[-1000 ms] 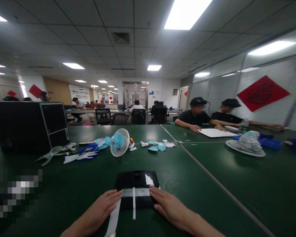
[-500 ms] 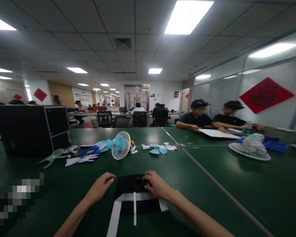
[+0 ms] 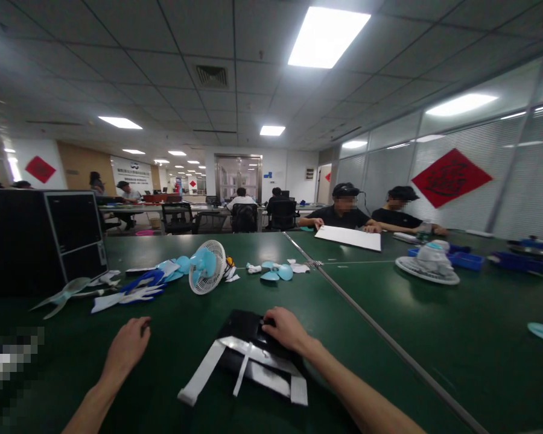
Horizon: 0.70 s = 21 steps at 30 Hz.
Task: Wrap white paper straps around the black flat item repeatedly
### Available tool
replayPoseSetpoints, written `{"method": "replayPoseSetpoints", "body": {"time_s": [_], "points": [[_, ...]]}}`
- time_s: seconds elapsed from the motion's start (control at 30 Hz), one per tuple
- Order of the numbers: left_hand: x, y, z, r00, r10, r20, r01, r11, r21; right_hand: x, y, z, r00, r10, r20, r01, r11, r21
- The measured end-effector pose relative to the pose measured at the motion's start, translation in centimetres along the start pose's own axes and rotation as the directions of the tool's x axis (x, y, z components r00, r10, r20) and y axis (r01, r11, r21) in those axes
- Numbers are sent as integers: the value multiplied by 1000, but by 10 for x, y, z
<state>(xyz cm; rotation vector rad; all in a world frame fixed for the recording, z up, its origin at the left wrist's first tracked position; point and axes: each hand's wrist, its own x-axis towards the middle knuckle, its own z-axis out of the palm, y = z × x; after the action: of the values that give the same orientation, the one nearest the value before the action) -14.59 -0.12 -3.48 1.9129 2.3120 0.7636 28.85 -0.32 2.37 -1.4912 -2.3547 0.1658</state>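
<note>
On the green table in front of me lies a flat black piece (image 3: 238, 325) with white straps (image 3: 206, 371) across and down it. Its near part looks buckled, with light glinting off it. My right hand (image 3: 286, 328) is over its far right part, fingers curled onto it; the fingertips are partly hidden. To the left, apart from the piece, my left hand (image 3: 129, 343) hovers or rests at the table, loosely bent, with nothing visible in it.
Beyond stand a white fan cage with blue blades (image 3: 207, 268), a loose blue fan blade (image 3: 276, 271), blue-white gloves (image 3: 131, 292) and a black computer case (image 3: 45, 241). Right, past a metal seam (image 3: 371, 313), sits a fan base (image 3: 429, 265). Two people sit opposite, one with a white board (image 3: 348, 237).
My left hand has moved left, away from the black piece. The piece has turned and its straps now slant. The person opposite has shifted the white board. The view has swung right.
</note>
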Motion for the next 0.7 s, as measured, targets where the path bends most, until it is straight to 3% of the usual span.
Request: {"method": "replayPoseSetpoints", "body": {"time_s": [0.17, 0.27, 0.4, 0.5, 0.63, 0.7], "points": [[6, -4, 6, 999, 30, 29, -29, 999, -25, -50, 60, -36, 962, 251, -105, -257, 965, -48], [8, -5, 9, 999, 33, 32, -32, 999, -28, -88, 96, -60, 903, 398, -160, -415, 906, -85], [10, -7, 10, 996, -21, 82, 25, 998, -49, -136, 133, -80, 789, 580, -201, -610, 778, -149], [11, -8, 10, 994, -35, 101, 42, 997, -60, -160, 149, -84, 746, 627, -224, -664, 725, -181], [11, -10, 10, 991, -46, 128, 54, 996, -64, -171, 153, -79, 758, 612, -225, -651, 731, -206], [12, -11, 9, 988, -58, 141, 68, 995, -67, -176, 149, -77, 763, 579, -287, -642, 733, -225]]}}
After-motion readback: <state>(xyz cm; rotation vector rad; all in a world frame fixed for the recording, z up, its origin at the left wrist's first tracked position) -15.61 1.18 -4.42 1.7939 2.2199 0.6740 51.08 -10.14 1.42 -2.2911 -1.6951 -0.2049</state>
